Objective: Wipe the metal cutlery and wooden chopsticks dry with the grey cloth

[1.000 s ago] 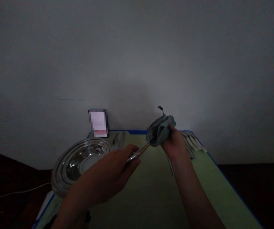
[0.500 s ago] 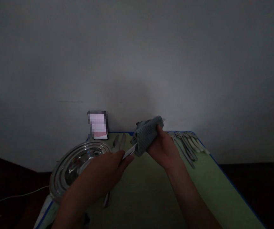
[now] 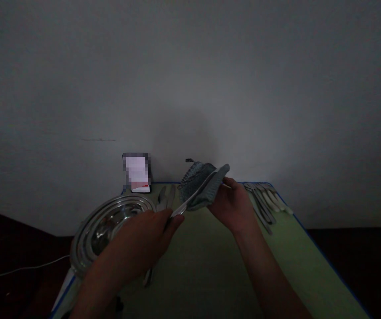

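My left hand point(image 3: 159, 228) is closed round the handle end of a slim metal table knife point(image 3: 194, 193), which slants up to the right. Its upper length rests in the fold of a grey-blue textured cloth point(image 3: 207, 197), now lying opened around it. Under and behind the cloth's right side is my right hand point(image 3: 232, 206), closed on the fabric with the thumb uppermost; some of its fingers are hidden. Both hands are held above the green tabletop point(image 3: 204, 261).
A shiny metal bowl point(image 3: 80, 246) stands at left, partly behind my left forearm. Cutlery lies beyond it point(image 3: 171, 195). Several utensils, some pale-handled point(image 3: 272, 199), lie in a row at back right. A lit phone point(image 3: 137, 170) leans against the wall point(image 3: 190, 88).
The cloth, folded over the utensil before, has opened out, exposing more of the knife along its fold. My right hand has shifted slightly right; my left hand keeps its grip.
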{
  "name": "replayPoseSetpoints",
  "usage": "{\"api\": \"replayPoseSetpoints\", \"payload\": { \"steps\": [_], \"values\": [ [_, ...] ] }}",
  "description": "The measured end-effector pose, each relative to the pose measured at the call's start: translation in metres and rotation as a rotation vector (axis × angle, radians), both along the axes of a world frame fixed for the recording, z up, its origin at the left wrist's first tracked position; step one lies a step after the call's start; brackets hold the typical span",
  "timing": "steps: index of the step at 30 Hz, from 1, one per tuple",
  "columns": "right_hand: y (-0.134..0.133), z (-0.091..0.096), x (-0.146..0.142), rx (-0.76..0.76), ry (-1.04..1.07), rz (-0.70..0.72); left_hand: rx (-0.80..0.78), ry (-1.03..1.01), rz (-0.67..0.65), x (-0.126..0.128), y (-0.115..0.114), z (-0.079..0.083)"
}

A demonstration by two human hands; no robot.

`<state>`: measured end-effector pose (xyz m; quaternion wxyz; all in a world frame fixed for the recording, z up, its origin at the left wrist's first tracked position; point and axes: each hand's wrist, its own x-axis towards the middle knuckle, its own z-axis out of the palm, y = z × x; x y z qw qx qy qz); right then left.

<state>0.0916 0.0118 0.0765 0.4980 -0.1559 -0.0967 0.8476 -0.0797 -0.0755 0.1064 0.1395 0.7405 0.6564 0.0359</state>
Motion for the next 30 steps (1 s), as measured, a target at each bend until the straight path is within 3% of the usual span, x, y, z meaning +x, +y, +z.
{"api": "replayPoseSetpoints", "payload": {
  "steps": [6, 14, 20, 25, 30],
  "values": [
    [-0.008, 0.005, -0.010, 0.051, -0.072, -0.072, -0.036, -0.007, -0.071, 0.009, -0.001, -0.003],
    [-0.001, -0.006, -0.017, 0.074, -0.180, -0.213, -0.049, 0.009, -0.090, 0.008, -0.001, -0.004],
    [0.012, -0.020, -0.012, 0.086, -0.201, -0.422, -0.065, 0.003, -0.060, 0.001, -0.009, -0.003],
    [0.018, -0.025, -0.006, 0.100, -0.258, -0.554, -0.033, 0.045, -0.128, 0.001, -0.001, -0.002],
    [0.007, -0.025, -0.019, 0.068, -0.289, -0.494, 0.021, 0.104, -0.145, 0.008, 0.007, -0.005]
  ]
}}
